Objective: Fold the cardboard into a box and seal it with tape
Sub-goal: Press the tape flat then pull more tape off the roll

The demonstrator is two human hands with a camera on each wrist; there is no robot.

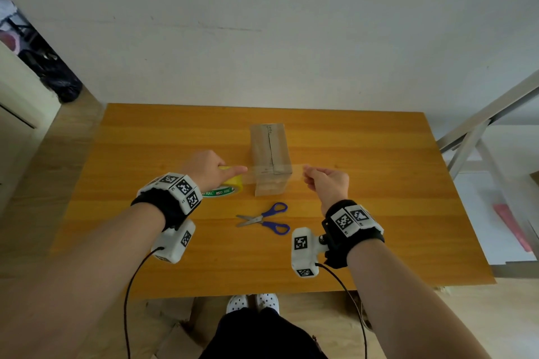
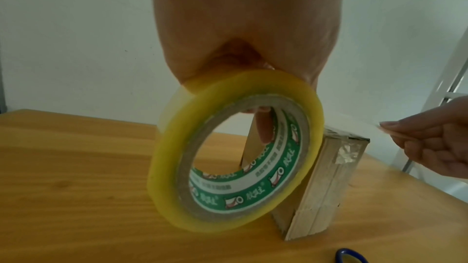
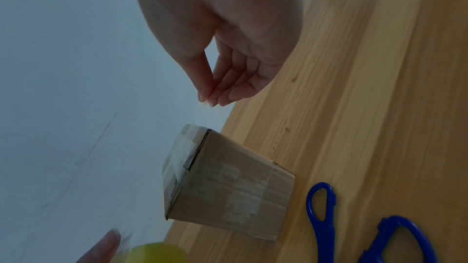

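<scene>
A small brown cardboard box (image 1: 271,154) (image 2: 326,183) (image 3: 235,185) stands folded in the middle of the wooden table (image 1: 145,140), its top seam running away from me. My left hand (image 1: 210,169) grips a yellowish roll of clear tape (image 1: 230,186) (image 2: 228,151) left of the box, a finger through its core. A clear strip of tape (image 1: 274,173) stretches from the roll over the box's near end to my right hand (image 1: 323,181) (image 3: 215,95), which pinches the strip's free end between thumb and fingertips.
Blue-handled scissors (image 1: 265,218) (image 3: 354,223) lie shut on the table in front of the box, between my wrists. A white wall rises behind the table. A metal frame (image 1: 481,131) stands at the right.
</scene>
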